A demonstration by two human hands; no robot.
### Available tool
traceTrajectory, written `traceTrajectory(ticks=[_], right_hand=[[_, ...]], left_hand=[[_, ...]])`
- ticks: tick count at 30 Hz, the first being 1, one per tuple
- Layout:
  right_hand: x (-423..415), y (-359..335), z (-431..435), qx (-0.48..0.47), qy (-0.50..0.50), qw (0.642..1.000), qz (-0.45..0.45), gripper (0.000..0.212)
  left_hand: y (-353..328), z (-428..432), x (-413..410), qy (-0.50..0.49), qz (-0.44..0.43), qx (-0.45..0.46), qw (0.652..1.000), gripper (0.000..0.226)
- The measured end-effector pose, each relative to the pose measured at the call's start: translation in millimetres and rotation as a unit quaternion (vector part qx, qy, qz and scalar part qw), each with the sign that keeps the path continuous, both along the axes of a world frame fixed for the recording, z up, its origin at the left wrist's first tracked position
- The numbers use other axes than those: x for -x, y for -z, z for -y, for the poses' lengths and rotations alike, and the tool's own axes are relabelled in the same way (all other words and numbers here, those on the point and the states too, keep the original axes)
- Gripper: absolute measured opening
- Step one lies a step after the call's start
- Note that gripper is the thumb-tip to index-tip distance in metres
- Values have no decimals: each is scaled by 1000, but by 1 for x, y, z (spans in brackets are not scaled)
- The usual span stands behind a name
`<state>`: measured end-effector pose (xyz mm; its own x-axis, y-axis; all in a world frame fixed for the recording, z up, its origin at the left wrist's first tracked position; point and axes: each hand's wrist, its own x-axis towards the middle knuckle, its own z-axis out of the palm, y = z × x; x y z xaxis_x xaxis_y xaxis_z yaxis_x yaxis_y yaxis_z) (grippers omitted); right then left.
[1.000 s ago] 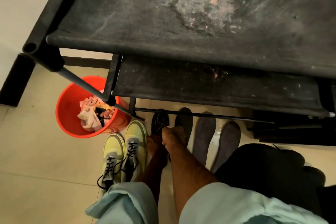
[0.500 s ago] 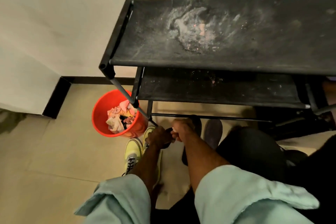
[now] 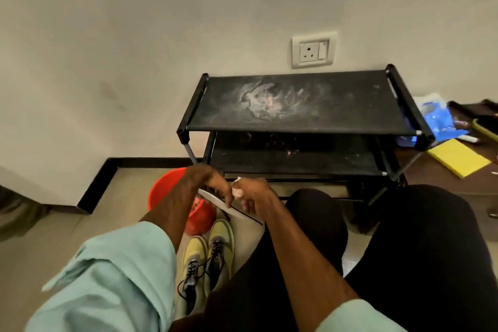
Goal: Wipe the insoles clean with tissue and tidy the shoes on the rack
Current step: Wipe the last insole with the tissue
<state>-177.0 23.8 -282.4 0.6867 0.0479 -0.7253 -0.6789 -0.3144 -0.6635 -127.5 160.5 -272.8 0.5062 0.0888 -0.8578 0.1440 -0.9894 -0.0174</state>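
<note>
My left hand grips a thin insole, holding it up edge-on above the floor in front of the black two-shelf shoe rack. My right hand sits right beside it, fingers curled round a small wad of pinkish-white tissue. A pair of yellow-green sneakers with dark laces stands on the floor below my hands. The rack's top shelf is dusty with a pale smear in its middle.
A red bucket with crumpled scraps sits on the floor left of the rack, partly behind my left arm. A wall socket is above the rack. Right of it lie a yellow pad and blue plastic. My dark-trousered knees fill the lower right.
I have straightened up and back from the rack, so the view widened. Both hands rose from the floor, lifting one insole; the other insoles on the floor are out of sight.
</note>
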Motion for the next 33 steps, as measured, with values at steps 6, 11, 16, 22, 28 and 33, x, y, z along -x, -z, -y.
traceTrajectory(ticks=[6,11,16,22,28,33], right_hand=[[16,-33,7,-98,51,994,20,22],[29,-70,17,-159,29,986,36,20],[33,-113,36,-234,19,968,90,18],[15,-170,55,-288,137,924,213,21],[-28,-185,87,-265,291,857,331,17],[-61,-175,123,-177,322,841,396,22]], left_hand=[[-82,2,-4,34,25,-26,999,40],[-155,6,0,95,75,-46,992,33],[-228,10,6,135,173,-33,975,52],[-290,18,6,123,341,70,929,68],[-269,44,-8,98,472,189,855,80],[-211,88,-24,14,497,291,817,114]])
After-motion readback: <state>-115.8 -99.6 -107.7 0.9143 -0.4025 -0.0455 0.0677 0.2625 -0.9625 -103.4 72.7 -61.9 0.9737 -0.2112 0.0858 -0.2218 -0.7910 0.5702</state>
